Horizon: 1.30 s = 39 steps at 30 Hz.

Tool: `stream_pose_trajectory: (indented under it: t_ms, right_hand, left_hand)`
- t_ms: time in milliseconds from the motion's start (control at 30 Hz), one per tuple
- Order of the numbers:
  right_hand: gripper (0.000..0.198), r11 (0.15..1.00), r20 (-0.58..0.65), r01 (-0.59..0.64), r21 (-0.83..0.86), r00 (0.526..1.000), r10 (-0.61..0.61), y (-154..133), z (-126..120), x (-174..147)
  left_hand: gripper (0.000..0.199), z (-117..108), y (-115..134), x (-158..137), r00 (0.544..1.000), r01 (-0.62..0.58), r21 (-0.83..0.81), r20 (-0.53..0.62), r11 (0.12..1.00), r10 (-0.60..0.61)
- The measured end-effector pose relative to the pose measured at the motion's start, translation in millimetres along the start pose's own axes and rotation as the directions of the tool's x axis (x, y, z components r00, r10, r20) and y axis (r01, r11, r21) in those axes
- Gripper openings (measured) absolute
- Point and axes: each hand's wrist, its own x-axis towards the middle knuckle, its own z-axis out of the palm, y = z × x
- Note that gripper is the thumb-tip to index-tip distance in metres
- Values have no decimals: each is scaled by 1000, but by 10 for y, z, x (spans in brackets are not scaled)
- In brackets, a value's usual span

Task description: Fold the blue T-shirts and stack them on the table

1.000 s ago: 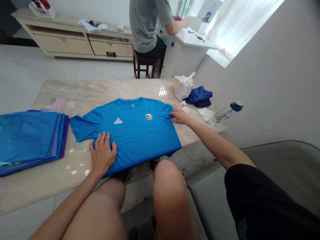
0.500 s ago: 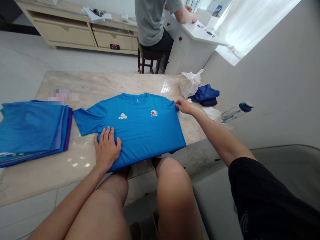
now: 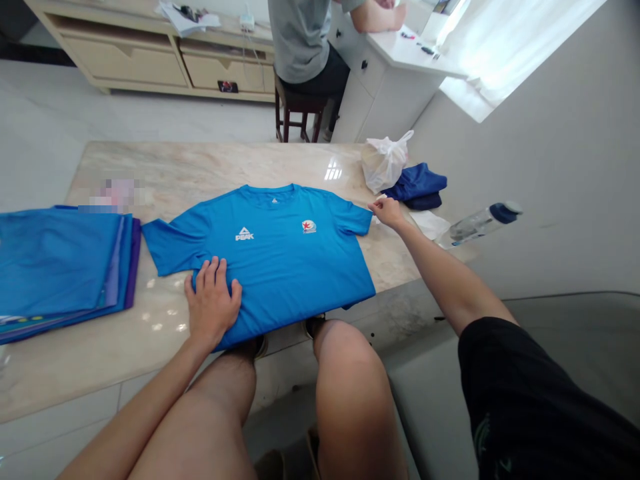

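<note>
A blue T-shirt (image 3: 285,260) lies front side up on the marble-topped table (image 3: 165,173), its collar pointing away from me and its lower part hanging over the near edge. White PEAK lettering and a round badge mark its chest. My left hand (image 3: 214,300) rests flat on the shirt's left side below the sleeve, fingers spread. At the right sleeve's end, my right hand (image 3: 387,212) pinches the hem between thumb and fingers. That sleeve is stretched out to the right.
Folded clothes in blue and purple (image 3: 60,267) are stacked at the table's left. A white plastic bag (image 3: 384,163), dark blue cloth (image 3: 417,185) and a clear bottle (image 3: 477,225) stand or lie at the right. Beyond the table, a person (image 3: 305,47) sits on a stool (image 3: 300,110).
My right hand has moved right, drawing the bunched right sleeve out straight. The left hand keeps its place on the shirt. The seated person's arm has shifted slightly.
</note>
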Motion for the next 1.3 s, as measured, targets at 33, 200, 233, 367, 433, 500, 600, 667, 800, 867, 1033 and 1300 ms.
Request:
stream_pose_trajectory:
  t_ms: [33, 200, 233, 367, 433, 500, 600, 667, 800, 867, 1033, 1300]
  right_hand:
    - [27, 1000, 7, -9, -4, 1000, 9, 13, 14, -6]
    - [24, 997, 140, 64, -43, 988, -57, -76, 118, 38]
    - [19, 996, 162, 75, -56, 985, -65, -98, 131, 67]
    - [15, 994, 102, 78, -81, 992, -70, -145, 140, 230]
    - [19, 993, 64, 64, -104, 996, -58, -152, 144, 322]
    - [21, 990, 119, 52, -133, 992, -36, -157, 164, 407]
    - [20, 986, 246, 59, -158, 969, -18, -165, 210, 501]
    - [19, 985, 255, 61, -161, 967, -18, -174, 232, 541]
    - [25, 985, 153, 67, -157, 987, -43, -229, 254, 565]
    - [25, 982, 105, 82, -170, 992, -64, -276, 275, 549]
    - [26, 981, 120, 60, -186, 992, -38, -272, 312, 458]
    - [40, 990, -60, 34, -140, 997, -43, 31, 172, 102]
  left_hand:
    - [70, -4, 2, -1, 1000, -2, 6, 1, 1000, 2]
    - [71, -14, 0, -2, 1000, -18, 22, -10, 1000, 18]
    - [71, -14, -1, -1, 1000, -18, 22, -9, 1000, 18]
    - [70, -9, -6, 2, 1000, -9, 12, -7, 1000, 9]
    - [70, -7, -7, 1, 1000, -3, 8, -6, 1000, 3]
    - [70, -6, -10, 0, 1000, 0, 12, -4, 1000, 1]
    - [70, -4, -17, -3, 1000, -11, 26, -3, 1000, 11]
    - [70, -2, -22, -3, 1000, -21, 33, -3, 999, 21]
    - [69, 3, -30, -1, 1000, -20, 48, -4, 999, 20]
    - [69, 7, -32, 1, 1000, -19, 54, -5, 998, 20]
    - [69, 11, -31, -2, 1000, -17, 55, -7, 998, 17]
    - [70, -6, -12, 0, 1000, -6, 24, 1, 1000, 6]
